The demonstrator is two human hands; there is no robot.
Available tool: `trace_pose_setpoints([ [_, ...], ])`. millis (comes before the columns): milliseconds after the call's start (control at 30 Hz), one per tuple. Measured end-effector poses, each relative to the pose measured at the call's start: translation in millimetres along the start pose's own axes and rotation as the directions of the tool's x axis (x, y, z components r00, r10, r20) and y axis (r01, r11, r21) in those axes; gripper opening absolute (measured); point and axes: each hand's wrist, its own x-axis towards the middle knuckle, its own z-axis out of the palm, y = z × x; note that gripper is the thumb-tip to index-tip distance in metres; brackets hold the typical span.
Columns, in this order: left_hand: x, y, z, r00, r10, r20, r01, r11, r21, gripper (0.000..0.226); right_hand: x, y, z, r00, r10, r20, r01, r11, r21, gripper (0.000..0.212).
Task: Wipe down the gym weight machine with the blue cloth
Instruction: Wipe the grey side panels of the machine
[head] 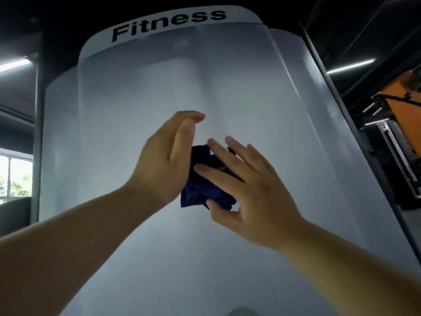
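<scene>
The weight machine's pale translucent shroud [141, 92] fills the view, with a white band on top reading "Fitness". A crumpled dark blue cloth [200, 190] lies against the shroud at its middle, between my two hands. My right hand [246, 190] lies over the cloth with its fingers straight and spread, the thumb under the cloth's lower edge. My left hand [166, 158] stands edge-on at the cloth's left side, fingers straight and together, pointing up and right. Much of the cloth is hidden behind my right hand.
A dark metal frame post [37, 133] runs up the left side of the shroud, with a bright window [13, 179] beyond it. On the right a slanted dark upright [337, 106] borders orange and black machine parts [401, 124]. Strip lights glow overhead.
</scene>
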Motion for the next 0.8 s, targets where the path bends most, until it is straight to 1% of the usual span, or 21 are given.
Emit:
trace_pose_setpoints([
  [33,4.0,-2.5,-2.3,0.998,0.046,-0.041,-0.041,0.993,0.107,0.040,6.9,4.0,-1.7,1.000,-0.030,-0.002,0.030,0.999,-0.020,0.045],
  [67,8.4,-5.1,-3.7,0.994,0.084,-0.064,-0.070,0.978,0.198,0.039,13.5,10.3,-4.5,1.000,-0.020,-0.005,0.020,0.999,-0.036,0.039],
  [100,12.6,-8.6,-3.5,0.992,0.105,-0.072,-0.081,0.957,0.279,0.040,19.3,18.0,-7.8,0.999,0.040,-0.023,-0.041,0.999,-0.036,0.037],
  [133,15.6,-12.6,-1.9,0.991,0.113,-0.066,-0.083,0.933,0.350,0.042,24.9,27.4,-11.9,0.988,0.142,-0.060,-0.143,0.990,-0.018,0.036],
  [200,16.4,-22.9,3.7,0.992,0.122,-0.038,-0.091,0.884,0.459,0.043,35.6,43.9,-19.3,0.921,0.363,-0.139,-0.357,0.932,0.067,0.037],
  [233,14.2,-28.1,7.7,0.992,0.126,-0.026,-0.096,0.862,0.498,0.044,38.4,46.3,-20.7,0.893,0.426,-0.147,-0.417,0.904,0.092,0.040],
  [267,11.9,-31.8,11.0,0.991,0.130,-0.021,-0.100,0.843,0.529,0.044,37.2,43.6,-19.2,0.891,0.433,-0.138,-0.425,0.901,0.083,0.044],
  [300,10.3,-34.6,12.8,0.990,0.136,-0.024,-0.101,0.832,0.546,0.044,31.5,36.1,-16.6,0.911,0.395,-0.122,-0.390,0.919,0.062,0.045],
  [400,8.7,-35.7,13.9,0.988,0.151,-0.039,-0.106,0.837,0.537,0.044,-6.3,9.4,-6.3,0.984,0.168,-0.063,-0.166,0.986,0.028,0.036],
  [467,8.4,-34.4,13.9,0.986,0.160,-0.041,-0.114,0.839,0.531,0.045,-19.3,12.3,-8.2,0.999,-0.001,-0.035,0.001,1.000,-0.010,0.028],
  [500,8.1,-34.2,13.9,0.986,0.164,-0.040,-0.117,0.837,0.534,0.045,-15.4,21.6,-11.6,0.999,-0.037,-0.028,0.037,0.999,-0.023,0.026],
  [533,7.8,-34.0,14.3,0.985,0.166,-0.039,-0.120,0.835,0.537,0.045,-5.7,30.7,-15.2,0.999,-0.026,-0.034,0.026,1.000,-0.017,0.026],
  [567,7.8,-34.6,14.6,0.985,0.170,-0.038,-0.123,0.833,0.540,0.045,8.1,40.5,-18.3,0.998,0.025,-0.064,-0.025,1.000,0.004,0.025],
  [600,7.8,-35.2,14.6,0.984,0.174,-0.039,-0.126,0.831,0.542,0.045,23.6,50.1,-20.8,0.988,0.109,-0.106,-0.106,0.994,0.029,0.025],
  [633,7.7,-36.0,15.0,0.984,0.176,-0.038,-0.127,0.828,0.546,0.045,37.9,57.2,-21.4,0.965,0.212,-0.152,-0.208,0.977,0.046,0.024],
  [700,7.9,-37.2,15.6,0.984,0.174,-0.039,-0.123,0.822,0.555,0.045,53.2,56.5,-12.2,0.894,0.390,-0.223,-0.391,0.920,0.041,0.030],
  [733,8.4,-37.9,15.6,0.984,0.172,-0.040,-0.121,0.821,0.559,0.045,51.7,48.5,-4.3,0.872,0.426,-0.241,-0.434,0.901,0.024,0.034],
  [767,8.7,-38.5,15.9,0.984,0.173,-0.040,-0.121,0.819,0.561,0.045,44.4,36.5,1.2,0.880,0.411,-0.239,-0.421,0.907,0.008,0.036],
  [800,8.6,-39.1,16.0,0.983,0.178,-0.040,-0.125,0.818,0.562,0.044,32.9,24.4,4.1,0.916,0.343,-0.207,-0.351,0.936,-0.001,0.036],
])
